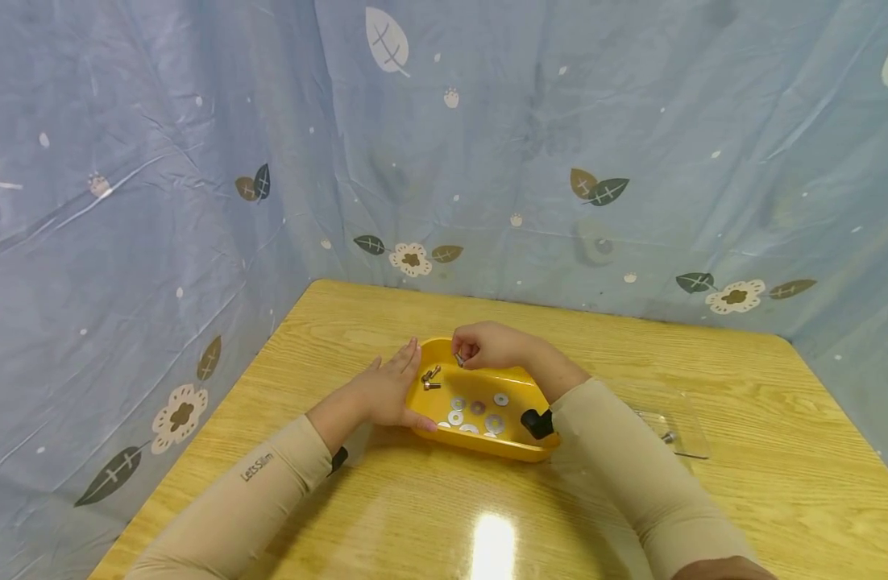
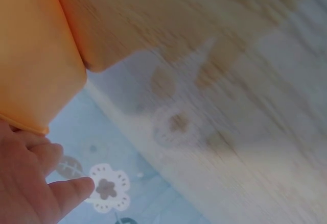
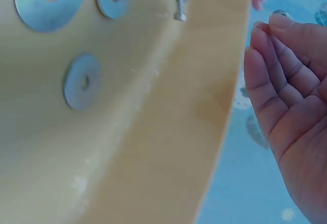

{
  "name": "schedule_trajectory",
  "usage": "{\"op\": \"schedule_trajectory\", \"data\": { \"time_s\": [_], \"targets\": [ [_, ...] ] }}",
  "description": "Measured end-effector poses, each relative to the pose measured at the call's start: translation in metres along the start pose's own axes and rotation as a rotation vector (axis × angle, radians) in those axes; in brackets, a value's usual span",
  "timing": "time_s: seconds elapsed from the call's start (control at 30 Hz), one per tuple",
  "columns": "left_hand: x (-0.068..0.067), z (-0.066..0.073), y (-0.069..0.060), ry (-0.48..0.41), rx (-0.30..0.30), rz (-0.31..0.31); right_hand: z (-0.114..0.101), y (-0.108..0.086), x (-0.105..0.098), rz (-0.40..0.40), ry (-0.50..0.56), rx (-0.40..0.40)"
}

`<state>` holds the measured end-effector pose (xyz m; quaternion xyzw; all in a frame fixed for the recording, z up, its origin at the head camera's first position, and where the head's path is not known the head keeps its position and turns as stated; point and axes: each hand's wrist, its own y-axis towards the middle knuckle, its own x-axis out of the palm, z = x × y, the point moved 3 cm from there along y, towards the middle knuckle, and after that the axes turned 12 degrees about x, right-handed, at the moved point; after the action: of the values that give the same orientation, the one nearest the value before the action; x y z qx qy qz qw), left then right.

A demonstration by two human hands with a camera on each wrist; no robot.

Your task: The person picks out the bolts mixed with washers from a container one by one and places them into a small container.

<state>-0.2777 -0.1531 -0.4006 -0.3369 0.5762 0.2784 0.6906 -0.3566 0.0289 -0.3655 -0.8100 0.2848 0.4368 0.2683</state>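
Observation:
A yellow tray (image 1: 480, 441) holds several silver washers (image 1: 494, 424), with a few small bolts (image 1: 433, 386) at its left end. My left hand (image 1: 392, 391) rests against the tray's left side, fingers fairly straight along the rim and thumb at the front corner. In the left wrist view its fingers (image 2: 48, 155) touch the outside of the orange-looking wall. Above the tray's back edge, my right hand (image 1: 493, 345) pinches a small metal bolt (image 1: 460, 360) between thumb and fingertips. Only a rounded metal bit of that bolt (image 3: 280, 13) shows in the right wrist view.
Right of the tray, partly behind my right forearm, lies a clear plastic container (image 1: 694, 427) with metal hardware (image 1: 668, 437) in it. The wooden table (image 1: 386, 515) meets a blue patterned curtain (image 1: 487, 161) at the back and left.

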Motion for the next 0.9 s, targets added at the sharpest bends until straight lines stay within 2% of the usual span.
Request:
{"op": "schedule_trajectory", "data": {
  "time_s": [0.3,0.47,0.7,0.9],
  "targets": [
    [-0.002,0.002,-0.001,-0.005,-0.009,0.002,0.005,-0.024,-0.023,0.004,0.053,-0.004],
    [-0.002,0.003,-0.001,-0.019,-0.009,-0.005,0.010,-0.039,-0.035,-0.005,0.117,0.002],
    [0.000,0.002,-0.001,-0.019,0.004,0.007,0.021,-0.061,-0.053,0.073,0.140,0.023],
    [0.000,0.001,0.000,-0.022,0.006,0.010,0.035,-0.079,-0.061,0.104,0.179,0.028]
  ]
}}
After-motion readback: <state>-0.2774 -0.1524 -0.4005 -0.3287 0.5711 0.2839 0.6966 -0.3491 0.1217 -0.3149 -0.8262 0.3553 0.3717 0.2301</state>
